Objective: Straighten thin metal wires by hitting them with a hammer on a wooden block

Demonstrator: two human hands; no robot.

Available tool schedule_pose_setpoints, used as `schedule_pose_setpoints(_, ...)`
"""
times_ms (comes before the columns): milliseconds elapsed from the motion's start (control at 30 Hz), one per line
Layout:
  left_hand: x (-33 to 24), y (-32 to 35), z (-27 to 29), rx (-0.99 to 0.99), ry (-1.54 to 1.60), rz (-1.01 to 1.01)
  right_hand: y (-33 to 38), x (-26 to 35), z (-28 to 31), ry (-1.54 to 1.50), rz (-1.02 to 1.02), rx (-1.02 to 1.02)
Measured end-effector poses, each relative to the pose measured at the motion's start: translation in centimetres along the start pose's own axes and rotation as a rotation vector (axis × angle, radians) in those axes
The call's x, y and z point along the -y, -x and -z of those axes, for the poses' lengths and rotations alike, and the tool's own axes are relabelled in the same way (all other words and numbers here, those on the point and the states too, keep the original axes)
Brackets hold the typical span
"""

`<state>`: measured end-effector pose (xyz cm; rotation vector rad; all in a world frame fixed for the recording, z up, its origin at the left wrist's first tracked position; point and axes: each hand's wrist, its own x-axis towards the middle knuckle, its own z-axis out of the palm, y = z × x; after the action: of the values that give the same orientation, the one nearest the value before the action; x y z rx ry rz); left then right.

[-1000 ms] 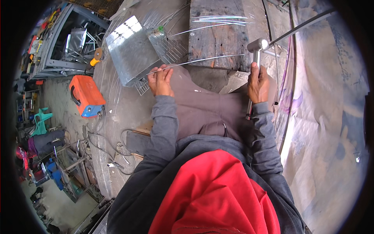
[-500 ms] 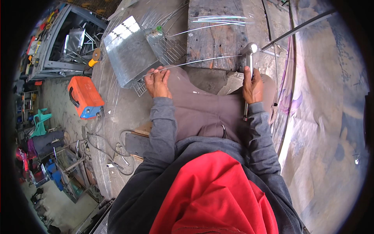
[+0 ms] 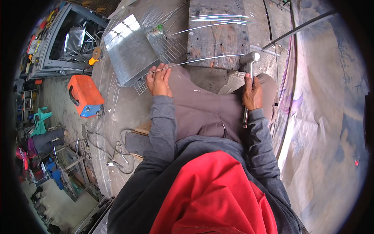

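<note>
Mid-frame, our left hand [image 3: 159, 85] is pinching the wire [image 3: 196, 61], ideally keeping it steady, while our right hand [image 3: 253, 94] is gripping the hammer [image 3: 249, 59].

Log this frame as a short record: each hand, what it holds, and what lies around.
Left hand: fingers holding one end of a thin metal rod
Rod's other end: over the wooden board, near the hammer head
Right hand: gripping a silvery hammer by its handle, head pointing away from the person
On board: several loose rods
Left of board: sheet-metal box; farther left, orange-and-blue machine
</note>
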<state>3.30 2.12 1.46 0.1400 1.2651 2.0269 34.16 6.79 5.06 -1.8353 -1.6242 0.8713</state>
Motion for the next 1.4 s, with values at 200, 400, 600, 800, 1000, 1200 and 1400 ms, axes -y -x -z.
schedule_pose_setpoints(200,-0.1,0.4,-0.1,-0.01,0.0,-0.003,-0.2,2.5,0.7,-0.182,0.086,-0.035)
schedule_pose_setpoints(400,0.3,-0.1,0.1,-0.003,0.017,0.017,-1.4,2.4,-0.6,0.068,0.252,-0.079)
schedule_pose_setpoints(600,-0.1,0.2,-0.1,0.002,-0.018,0.02,-1.0,3.9,0.0,-0.05,0.125,0.042)
schedule_pose_setpoints(800,-0.1,-0.3,0.4,0.04,-0.044,0.066,-0.5,4.1,-0.3,-0.091,0.063,0.096)
schedule_pose_setpoints(1000,-0.1,-0.2,-0.1,0.086,-0.043,0.089,-0.2,3.4,-1.0,-0.034,0.147,0.006)
schedule_pose_setpoints(1200,-0.4,0.0,0.6,0.07,-0.067,0.07,0.0,4.1,-0.1,-0.055,0.023,0.152)
schedule_pose_setpoints(1400,-2.6,3.5,-3.3,0.093,-0.082,-0.181,2.4,-1.1,-0.8,-0.144,0.13,-0.095)
